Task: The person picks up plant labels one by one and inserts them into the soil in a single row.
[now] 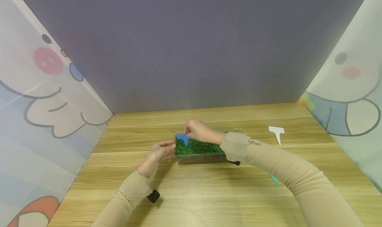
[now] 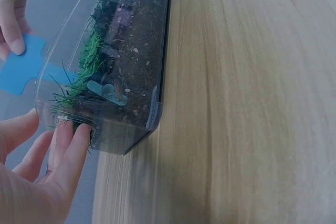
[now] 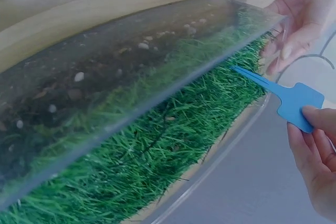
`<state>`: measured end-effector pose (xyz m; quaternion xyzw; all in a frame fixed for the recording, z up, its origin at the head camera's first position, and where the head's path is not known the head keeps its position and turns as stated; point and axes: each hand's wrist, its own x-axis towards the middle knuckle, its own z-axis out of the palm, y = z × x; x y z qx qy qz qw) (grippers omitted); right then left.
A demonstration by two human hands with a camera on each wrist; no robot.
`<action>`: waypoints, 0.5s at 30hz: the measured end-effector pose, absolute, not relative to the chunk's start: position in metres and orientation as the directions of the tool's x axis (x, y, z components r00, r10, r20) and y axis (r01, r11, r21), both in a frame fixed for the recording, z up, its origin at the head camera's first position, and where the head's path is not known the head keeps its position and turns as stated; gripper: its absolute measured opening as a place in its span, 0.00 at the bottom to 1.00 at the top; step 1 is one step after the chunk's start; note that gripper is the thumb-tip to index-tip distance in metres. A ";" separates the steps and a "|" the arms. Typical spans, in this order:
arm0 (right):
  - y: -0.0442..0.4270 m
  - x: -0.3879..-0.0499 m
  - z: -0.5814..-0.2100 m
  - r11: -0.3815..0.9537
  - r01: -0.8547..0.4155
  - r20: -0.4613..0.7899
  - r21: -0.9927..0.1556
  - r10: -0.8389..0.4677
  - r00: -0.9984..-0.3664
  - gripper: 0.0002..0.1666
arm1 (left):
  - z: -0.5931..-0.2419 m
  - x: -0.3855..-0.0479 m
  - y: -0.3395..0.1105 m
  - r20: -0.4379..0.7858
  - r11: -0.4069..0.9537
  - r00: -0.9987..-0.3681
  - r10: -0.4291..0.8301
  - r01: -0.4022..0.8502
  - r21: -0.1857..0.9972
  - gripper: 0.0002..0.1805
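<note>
Right grip (image 1: pixel 199 131) pinches one flat T-shaped tag (image 3: pixel 302 102); left grip (image 1: pixel 156 154), fingers extended, touches one clear, grassy box (image 1: pixel 198 159).

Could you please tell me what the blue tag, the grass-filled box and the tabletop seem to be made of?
The blue tag: probably thin matte plastic; it is flat, evenly coloured and clean-edged.
The box: clear and glossy, likely plastic, possibly glass; soil shows through its walls.
The tabletop: wood or wood-look laminate, smooth with a faint sheen; long grain streaks show.

Grey wall (image 1: pixel 197 47), 2 cartoon panels (image 1: pixel 30 134), woodgrain table (image 1: pixel 197 193).
</note>
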<state>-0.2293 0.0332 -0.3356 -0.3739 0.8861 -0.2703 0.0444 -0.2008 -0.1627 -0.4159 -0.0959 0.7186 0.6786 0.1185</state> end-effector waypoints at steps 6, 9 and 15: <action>0.032 -0.229 -0.344 0.562 -0.675 0.139 -0.478 -0.710 -0.690 0.07 | -0.416 -0.200 -0.164 -0.301 0.056 -0.953 0.035 -0.299 0.953 0.21; 0.032 -0.229 -0.346 0.556 -0.680 0.150 -0.479 -0.711 -0.687 0.07 | -0.417 -0.200 -0.164 -0.299 0.065 -0.953 0.045 -0.296 0.953 0.22; 0.031 -0.229 -0.347 0.555 -0.685 0.157 -0.472 -0.712 -0.685 0.07 | -0.427 -0.203 -0.171 -0.231 0.042 -0.967 0.111 -0.228 0.973 0.22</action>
